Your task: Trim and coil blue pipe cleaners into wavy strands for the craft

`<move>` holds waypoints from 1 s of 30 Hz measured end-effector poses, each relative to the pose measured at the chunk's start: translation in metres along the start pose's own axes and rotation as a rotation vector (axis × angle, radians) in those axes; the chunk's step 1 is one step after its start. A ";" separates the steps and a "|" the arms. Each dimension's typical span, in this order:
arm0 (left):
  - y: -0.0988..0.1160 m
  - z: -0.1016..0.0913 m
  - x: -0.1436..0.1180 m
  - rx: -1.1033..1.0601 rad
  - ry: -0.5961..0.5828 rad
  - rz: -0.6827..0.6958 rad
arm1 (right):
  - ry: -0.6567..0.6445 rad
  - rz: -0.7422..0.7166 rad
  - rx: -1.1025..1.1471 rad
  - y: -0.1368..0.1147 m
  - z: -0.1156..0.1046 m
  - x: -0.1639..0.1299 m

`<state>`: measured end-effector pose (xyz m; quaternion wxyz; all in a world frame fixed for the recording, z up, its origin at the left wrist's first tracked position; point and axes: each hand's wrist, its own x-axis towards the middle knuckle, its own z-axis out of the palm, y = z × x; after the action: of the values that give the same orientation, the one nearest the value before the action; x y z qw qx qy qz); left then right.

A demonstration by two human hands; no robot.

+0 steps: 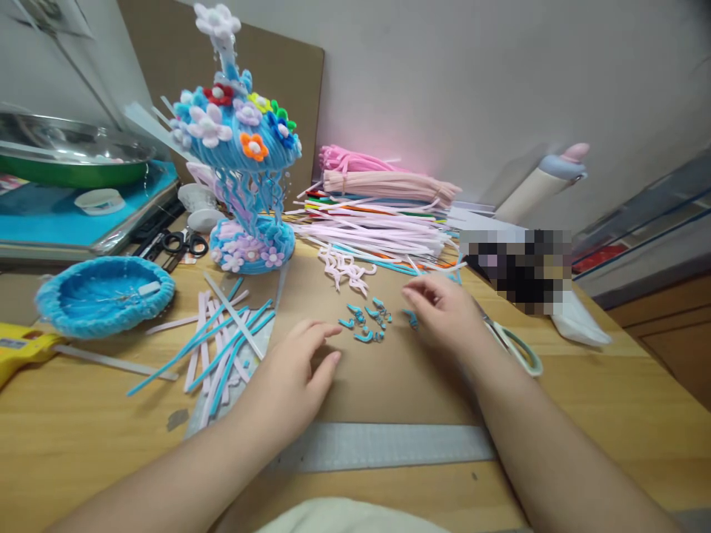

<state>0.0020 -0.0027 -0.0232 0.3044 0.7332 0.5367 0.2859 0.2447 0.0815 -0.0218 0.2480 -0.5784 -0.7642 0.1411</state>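
Head view: blue curls (366, 322) lie loose on the cardboard mat (389, 385), between left hand (297, 381) and right hand (444, 314). Both grips open, nothing held. Risk: curls easily scattered by a sweeping finger.

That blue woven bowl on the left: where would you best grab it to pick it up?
Likely by the near rim of the blue woven bowl, coming from above with the left hand, thumb inside and fingers outside. It sits upright and open, its thick fuzzy rim is exposed all round, and little lies inside.
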 end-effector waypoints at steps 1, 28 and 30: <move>0.000 0.000 0.000 0.002 0.001 -0.006 | -0.064 -0.047 0.027 -0.010 0.004 -0.005; 0.011 0.001 0.008 -0.705 -0.146 -0.514 | -0.237 0.202 0.791 -0.065 0.005 -0.037; 0.011 0.003 0.007 -0.708 -0.124 -0.501 | -0.336 0.250 0.880 -0.067 0.007 -0.037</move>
<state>0.0129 0.0014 -0.0165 0.6285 0.4468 0.5475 0.3248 0.1935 0.0272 -0.0020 0.3234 -0.4753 -0.5859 0.5712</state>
